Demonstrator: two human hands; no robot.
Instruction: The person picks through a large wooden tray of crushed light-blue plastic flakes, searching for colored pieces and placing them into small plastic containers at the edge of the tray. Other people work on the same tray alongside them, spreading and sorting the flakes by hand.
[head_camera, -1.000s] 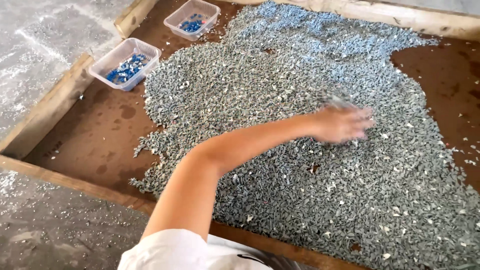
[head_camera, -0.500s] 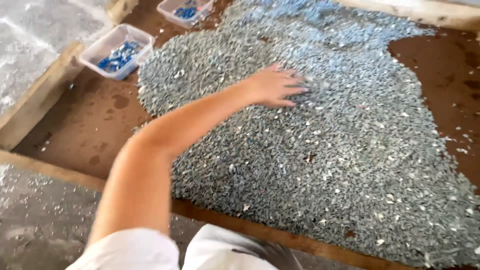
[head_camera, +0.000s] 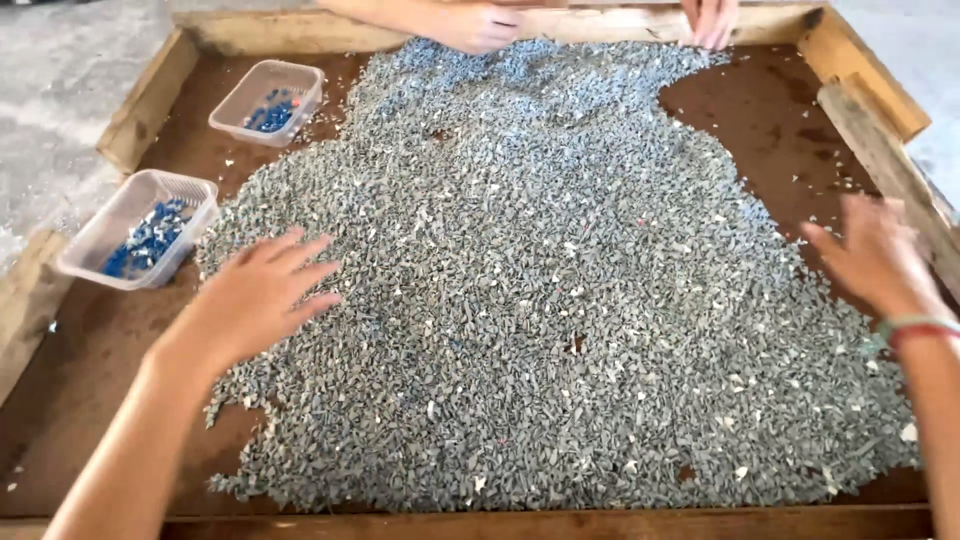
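Observation:
A wide heap of small grey-blue plastic flakes (head_camera: 560, 280) covers a brown wooden sorting tray (head_camera: 770, 110). My left hand (head_camera: 262, 292) lies flat on the heap's left edge, fingers spread, holding nothing. My right hand (head_camera: 875, 255) hovers at the heap's right edge, fingers apart and blurred, holding nothing. A banded bracelet (head_camera: 915, 328) circles my right wrist. Two clear plastic tubs (head_camera: 140, 228) (head_camera: 268, 100) with blue pieces stand at the left of the tray.
Another person's hands (head_camera: 478, 24) (head_camera: 710, 18) rest on the far edge of the heap. Raised wooden rails (head_camera: 880, 130) border the tray on all sides. Grey concrete floor (head_camera: 60, 70) lies beyond the left rail.
My left hand has drawn back from the heap's middle to its left edge. My right hand has come into view at the right. The view now takes in the whole tray.

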